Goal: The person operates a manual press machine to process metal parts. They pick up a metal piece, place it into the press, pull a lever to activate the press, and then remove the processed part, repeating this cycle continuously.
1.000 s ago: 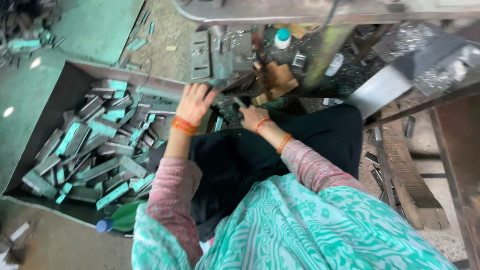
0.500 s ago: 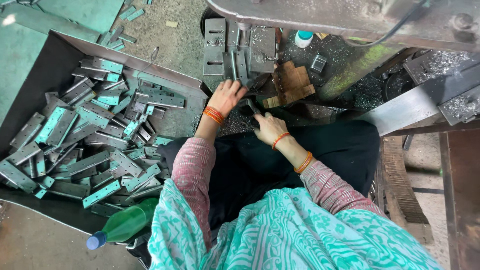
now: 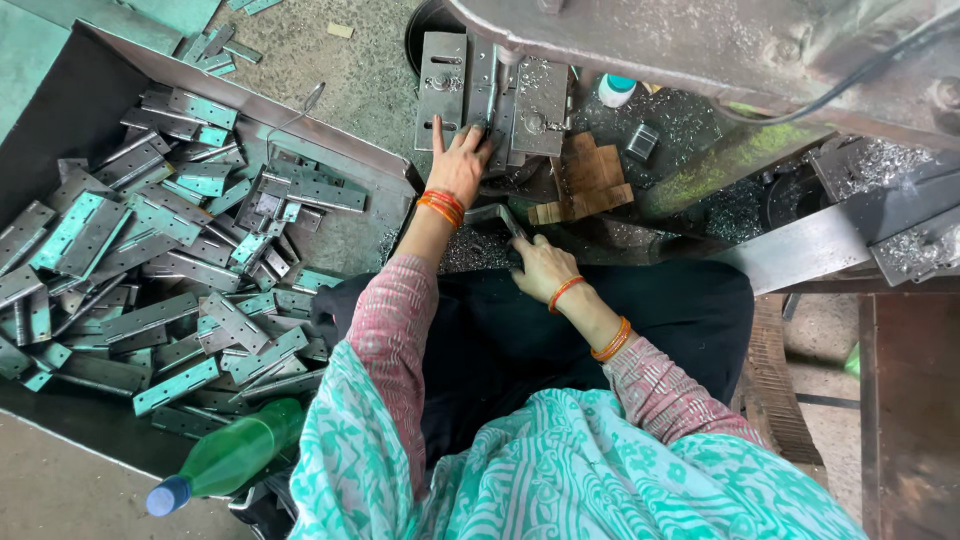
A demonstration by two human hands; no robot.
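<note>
My left hand (image 3: 461, 160) reaches forward with fingers spread and rests on grey metal hinge plates (image 3: 443, 85) lying under the machine (image 3: 720, 50). My right hand (image 3: 541, 266) sits nearer my lap and grips a flat metal hinge piece (image 3: 498, 217) that sticks up to the left. Both wrists wear orange bangles. Dark cloth covers my lap; a teal patterned scarf fills the bottom of the view.
A dark tray (image 3: 90, 110) on the left holds several grey and teal hinge plates (image 3: 170, 270). A green plastic bottle (image 3: 225, 457) lies at bottom left. Wood blocks (image 3: 585, 180), a small white jar (image 3: 615, 90) and metal shavings (image 3: 740, 205) lie beneath the machine.
My left hand has moved from the tray side forward onto the plates under the machine. My right hand stayed near my lap. The view shifted so the tray sits further left.
</note>
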